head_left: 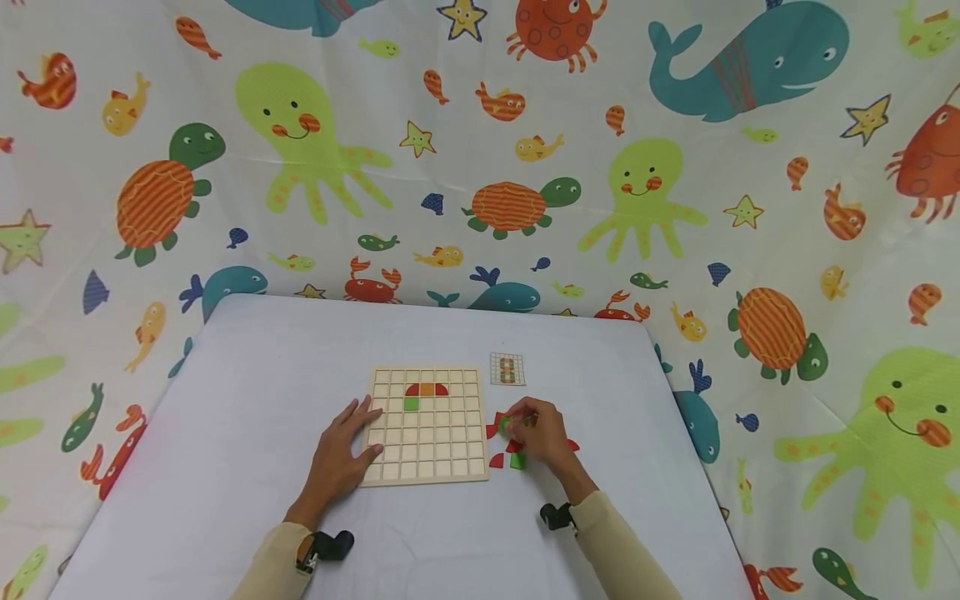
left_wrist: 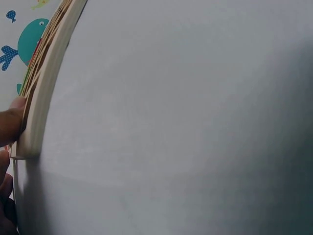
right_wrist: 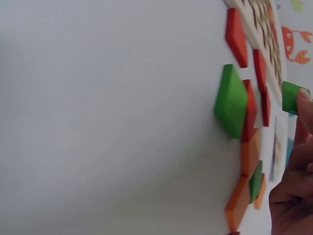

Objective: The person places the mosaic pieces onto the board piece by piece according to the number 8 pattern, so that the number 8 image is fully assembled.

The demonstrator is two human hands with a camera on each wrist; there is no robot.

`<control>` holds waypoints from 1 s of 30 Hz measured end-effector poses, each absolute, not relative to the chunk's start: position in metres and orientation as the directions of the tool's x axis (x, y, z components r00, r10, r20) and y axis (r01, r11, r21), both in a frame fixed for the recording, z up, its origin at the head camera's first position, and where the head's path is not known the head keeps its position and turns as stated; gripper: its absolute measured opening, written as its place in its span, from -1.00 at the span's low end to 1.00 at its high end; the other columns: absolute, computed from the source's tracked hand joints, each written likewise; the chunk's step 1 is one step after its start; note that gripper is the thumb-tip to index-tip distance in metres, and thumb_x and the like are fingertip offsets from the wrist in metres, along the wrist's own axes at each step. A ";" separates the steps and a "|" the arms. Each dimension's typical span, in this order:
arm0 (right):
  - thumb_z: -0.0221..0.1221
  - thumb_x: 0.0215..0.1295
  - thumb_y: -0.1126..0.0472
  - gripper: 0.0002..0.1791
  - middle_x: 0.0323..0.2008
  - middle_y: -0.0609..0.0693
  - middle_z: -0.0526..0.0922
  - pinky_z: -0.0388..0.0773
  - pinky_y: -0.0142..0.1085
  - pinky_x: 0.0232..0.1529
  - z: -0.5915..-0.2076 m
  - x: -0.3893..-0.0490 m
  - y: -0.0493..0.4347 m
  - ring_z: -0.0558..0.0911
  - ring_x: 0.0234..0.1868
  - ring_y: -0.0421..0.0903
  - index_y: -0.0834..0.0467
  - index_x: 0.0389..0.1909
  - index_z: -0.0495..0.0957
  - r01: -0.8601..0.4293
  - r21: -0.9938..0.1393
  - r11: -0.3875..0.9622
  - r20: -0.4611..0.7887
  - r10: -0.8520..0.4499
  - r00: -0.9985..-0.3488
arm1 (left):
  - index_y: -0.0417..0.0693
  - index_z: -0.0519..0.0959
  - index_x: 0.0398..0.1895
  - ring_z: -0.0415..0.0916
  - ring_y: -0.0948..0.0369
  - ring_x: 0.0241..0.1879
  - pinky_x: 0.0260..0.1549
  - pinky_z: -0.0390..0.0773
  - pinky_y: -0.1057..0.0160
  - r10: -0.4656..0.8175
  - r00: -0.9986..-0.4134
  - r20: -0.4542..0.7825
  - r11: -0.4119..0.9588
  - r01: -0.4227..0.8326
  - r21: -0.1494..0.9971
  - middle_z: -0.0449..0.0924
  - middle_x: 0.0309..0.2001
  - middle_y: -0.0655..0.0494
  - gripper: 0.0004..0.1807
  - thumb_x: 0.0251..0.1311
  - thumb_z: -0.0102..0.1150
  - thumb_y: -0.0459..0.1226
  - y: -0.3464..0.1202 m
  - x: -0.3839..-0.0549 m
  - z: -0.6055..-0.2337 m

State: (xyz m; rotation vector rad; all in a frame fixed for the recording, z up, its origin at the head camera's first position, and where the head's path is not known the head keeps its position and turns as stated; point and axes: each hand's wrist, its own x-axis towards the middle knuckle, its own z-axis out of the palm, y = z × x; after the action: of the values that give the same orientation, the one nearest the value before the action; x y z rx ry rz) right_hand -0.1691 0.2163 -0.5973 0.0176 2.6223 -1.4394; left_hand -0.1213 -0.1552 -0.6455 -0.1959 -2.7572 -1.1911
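Observation:
My left hand rests at the left edge of a wooden grid board, its fingers spread and the thumb over the frame. On the board, an orange square tile sits between two red quarter-round tiles. Below the left one lies a green square tile. Right of the board, my right hand pinches another green tile between thumb and fingertips, raised over the loose pieces.
Loose red tiles, orange tiles and a green tile lie right of the board, partly under the right hand. A small pattern card lies behind them. White cloth covers the table; a printed curtain hangs behind.

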 end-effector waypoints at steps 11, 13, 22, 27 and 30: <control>0.48 0.29 0.20 -0.90 -0.27 -0.05 0.70 0.39 -0.38 -0.46 -0.589 -0.191 0.187 0.44 -0.43 -0.11 -0.04 -0.23 0.78 0.031 -0.871 0.490 -0.078 -0.076 -0.994 | -0.08 0.54 0.44 0.14 -0.30 0.62 0.50 0.19 -0.43 0.067 -0.982 0.177 0.673 0.175 0.719 0.29 0.62 -0.17 -0.30 0.17 0.49 -0.33 -0.156 -0.121 -0.647; 0.48 0.29 0.19 -0.91 -0.27 -0.06 0.70 0.40 -0.37 -0.43 -0.589 -0.195 0.180 0.44 -0.41 -0.11 -0.05 -0.23 0.78 0.021 -0.874 0.485 -0.078 -0.098 -0.992 | -0.09 0.54 0.44 0.14 -0.30 0.62 0.49 0.20 -0.44 0.067 -0.981 0.184 0.671 0.180 0.719 0.29 0.62 -0.17 -0.30 0.18 0.49 -0.33 -0.156 -0.121 -0.647; 0.47 0.30 0.15 -0.93 -0.27 -0.08 0.73 0.50 -0.31 -0.18 -0.591 -0.208 0.145 0.59 -0.19 -0.13 -0.06 -0.23 0.78 -0.006 -0.871 0.491 -0.084 -0.160 -0.984 | -0.12 0.56 0.41 0.17 -0.32 0.60 0.45 0.23 -0.48 0.061 -0.976 0.209 0.667 0.196 0.719 0.33 0.59 -0.22 -0.32 0.16 0.48 -0.35 -0.153 -0.120 -0.642; 0.46 0.32 0.18 -0.93 -0.29 -0.09 0.73 0.54 -0.33 -0.27 -0.594 -0.214 0.128 0.60 -0.24 -0.17 -0.02 -0.22 0.79 0.003 -0.868 0.497 -0.105 -0.177 -0.979 | -0.11 0.55 0.42 0.17 -0.31 0.60 0.45 0.23 -0.48 0.056 -0.979 0.198 0.675 0.184 0.715 0.32 0.60 -0.20 -0.31 0.17 0.48 -0.34 -0.153 -0.119 -0.641; 0.47 0.31 0.20 -0.94 -0.31 -0.07 0.73 0.56 -0.32 -0.31 -0.595 -0.216 0.120 0.60 -0.28 -0.15 0.01 -0.23 0.80 0.019 -0.869 0.495 -0.124 -0.179 -0.976 | -0.09 0.54 0.43 0.14 -0.28 0.62 0.47 0.20 -0.46 0.052 -0.981 0.186 0.670 0.172 0.722 0.30 0.61 -0.17 -0.31 0.18 0.47 -0.34 -0.153 -0.120 -0.641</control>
State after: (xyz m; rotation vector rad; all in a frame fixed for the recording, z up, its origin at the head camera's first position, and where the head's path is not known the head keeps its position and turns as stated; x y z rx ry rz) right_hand -0.2157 0.1198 -0.5954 -0.1372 2.5406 -1.4796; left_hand -0.1197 -0.1529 -0.6407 -0.1850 -2.7328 -1.2044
